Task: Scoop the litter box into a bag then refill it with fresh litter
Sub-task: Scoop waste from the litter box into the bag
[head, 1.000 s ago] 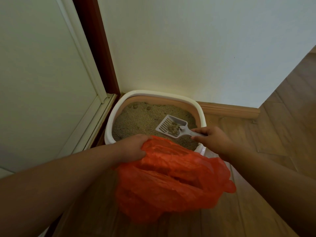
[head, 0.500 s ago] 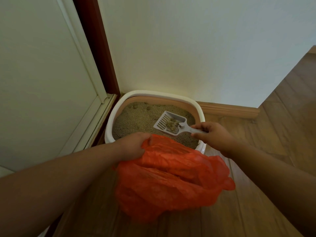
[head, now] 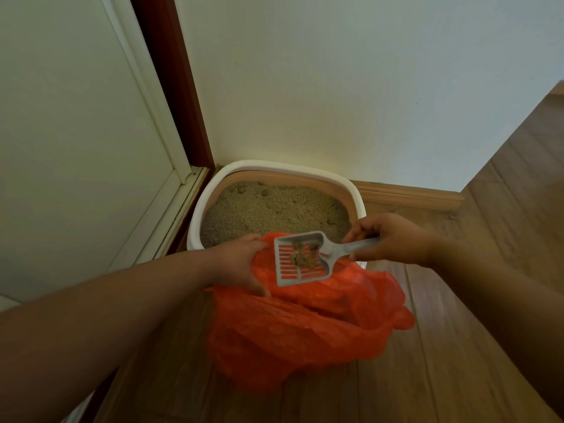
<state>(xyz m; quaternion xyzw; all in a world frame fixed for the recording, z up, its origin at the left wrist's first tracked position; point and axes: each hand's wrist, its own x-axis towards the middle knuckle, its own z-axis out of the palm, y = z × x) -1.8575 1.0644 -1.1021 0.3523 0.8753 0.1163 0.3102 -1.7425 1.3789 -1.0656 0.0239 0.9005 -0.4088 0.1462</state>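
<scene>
Step in hand: scooping, the carry-to-bag part. Right hand [head: 393, 239] grips the handle of the grey slotted scoop [head: 300, 258], fingers curled round it. Scoop blade sits to the left of that hand, held roughly level over the near rim of the litter box, directly above the orange bag [head: 305, 325]. A few clumps [head: 302, 254] rest on the slots near the handle end of the blade.

Left hand [head: 241, 264] pinches the bag's upper edge, bunched plastic under the fingers, just left of the blade and almost touching it. Bag hangs below both hands down to the wooden floor [head: 457, 346]. Its mouth looks crumpled, not clearly spread; how wide the opening is I cannot tell.

Litter box [head: 355, 193] lies beyond both hands, tucked in the corner; white rim, tan inner wall. Litter [head: 274, 209] inside is uneven, with a few more lumps showing toward the far wall.

Next move, as judged: tilt the blade so the clumps slide into the bag. That calls for the left hand to pull the mouth open under the blade first; otherwise the load may land on folded plastic and roll to the floor.

Around: door frame [head: 171, 87] and white panel left of the left arm, wall beyond, baseboard [head: 412, 195] past the right hand. Nothing blocks the tip. No fresh litter container in view.
</scene>
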